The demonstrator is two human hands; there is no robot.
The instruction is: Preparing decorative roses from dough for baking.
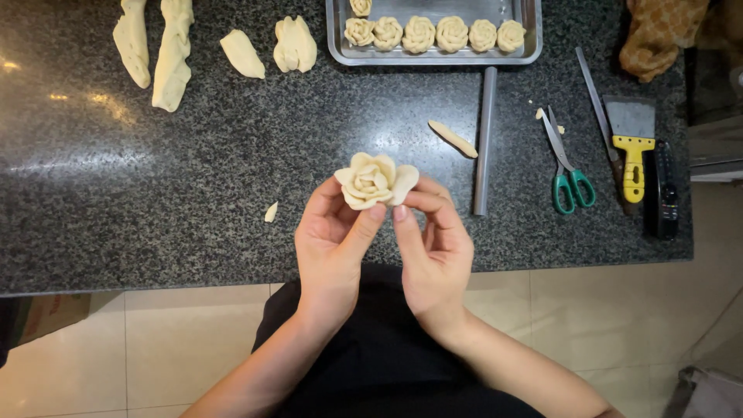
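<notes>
**Me:** One dough rose (374,179) in my fingers, held up over the front edge of the dark speckled counter (232,155). It sits right at my fingertips, above both palms. My left hand (334,240) pinches it from below on the left, thumb pressed up under the petals; my right hand (433,248) grips the base from the right, with the fingers curled behind it. Both hands are closed on the flower, thumbs nearly touching under it.

**Other poster:** What else is on the bench?

**Me:** Just right of the rose lies a thin grey rolling rod (484,139), pointing away from me, with a small sliver of dough (453,138) beside it. A tiny scrap of dough (271,211) lies left of my left hand. Further right are green-handled scissors (566,166), then a scraper with a yellow handle (632,143), with a long thin blade (596,104) between them. Straight ahead at the back is a metal tray (433,56) with a row of finished dough roses (429,33) along its near side. Back left there are two long twisted dough pieces (155,50) and two smaller lumps (271,48). A patterned cloth (658,35) is bunched in the far right corner.
</notes>
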